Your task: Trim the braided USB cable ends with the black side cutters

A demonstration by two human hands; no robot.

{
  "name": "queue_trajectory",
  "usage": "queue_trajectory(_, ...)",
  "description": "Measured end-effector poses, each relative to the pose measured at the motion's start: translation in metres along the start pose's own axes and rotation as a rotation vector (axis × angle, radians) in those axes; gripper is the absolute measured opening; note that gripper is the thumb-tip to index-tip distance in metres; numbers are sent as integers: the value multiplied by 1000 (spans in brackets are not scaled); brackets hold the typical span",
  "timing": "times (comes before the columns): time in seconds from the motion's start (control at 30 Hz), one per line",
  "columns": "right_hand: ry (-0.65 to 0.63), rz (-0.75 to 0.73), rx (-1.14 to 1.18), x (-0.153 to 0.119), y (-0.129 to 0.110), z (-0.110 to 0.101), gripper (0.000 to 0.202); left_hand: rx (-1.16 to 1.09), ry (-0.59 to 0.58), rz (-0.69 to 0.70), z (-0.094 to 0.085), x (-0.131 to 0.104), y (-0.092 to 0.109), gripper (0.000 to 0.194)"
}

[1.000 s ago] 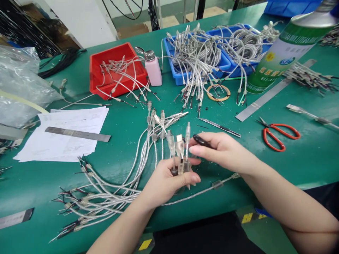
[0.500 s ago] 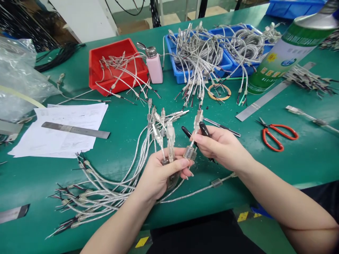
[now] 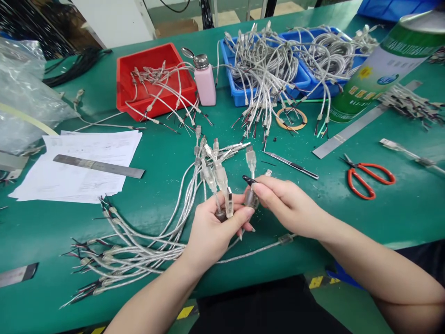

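My left hand (image 3: 212, 227) is closed around several clear-sheathed USB cables, their USB plugs (image 3: 219, 178) pointing up and away above the thumb. One more USB plug (image 3: 251, 158) stands up between my hands, with a grey ferrite bead (image 3: 251, 198) on its cable next to my left fingertips. My right hand (image 3: 288, 204) is closed on a black-handled tool (image 3: 247, 180); only one rounded black end shows, touching or close to that cable. The tool's working end is hidden under the palm. A bundle of similar cables (image 3: 174, 222) lies left of my hands.
Behind are a red bin (image 3: 153, 102), a pink pump bottle (image 3: 205, 83) and blue bins (image 3: 239, 97) heaped with cables. Right stand a green-and-white can (image 3: 375, 79), orange-handled scissors-like snips (image 3: 370, 178) and a craft knife (image 3: 292, 164). Left, papers (image 3: 86, 185) lie under a steel ruler (image 3: 99, 166).
My right hand has turned and moved slightly lower, so one black handle end shows instead of two. The plug between my hands has shifted left; the plugs in my left hand have tilted.
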State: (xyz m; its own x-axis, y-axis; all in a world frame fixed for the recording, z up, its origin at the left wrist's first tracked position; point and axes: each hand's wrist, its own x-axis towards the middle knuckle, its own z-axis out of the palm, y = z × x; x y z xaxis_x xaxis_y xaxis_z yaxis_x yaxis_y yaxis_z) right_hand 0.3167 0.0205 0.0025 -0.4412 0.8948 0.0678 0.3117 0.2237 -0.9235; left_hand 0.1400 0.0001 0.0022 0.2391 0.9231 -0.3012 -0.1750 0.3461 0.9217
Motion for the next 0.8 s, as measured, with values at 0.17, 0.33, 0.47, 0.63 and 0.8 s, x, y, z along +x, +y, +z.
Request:
queue_trajectory(0.17, -255, 38, 227, -2, -4, -4, 26, 54, 48, 37, -2, 0, 2, 17)
queue_trajectory(0.33, -18, -15, 57, 0, -1, -2, 27, -5, -90, 9, -7, 1, 4, 14)
queue_trajectory(0.47, 46, 95, 472, 7, 8, 1, 31, -171, -203, -57, -12, 3, 2, 15)
queue_trajectory(0.63, 153, 154, 706, 10, 12, 7, 27, -227, -213, -103, -8, 5, 4, 20)
queue_trajectory(0.8, 157, 137, 475, 7, 9, 3, 30, -216, -90, -134, -5, 4, 5, 19)
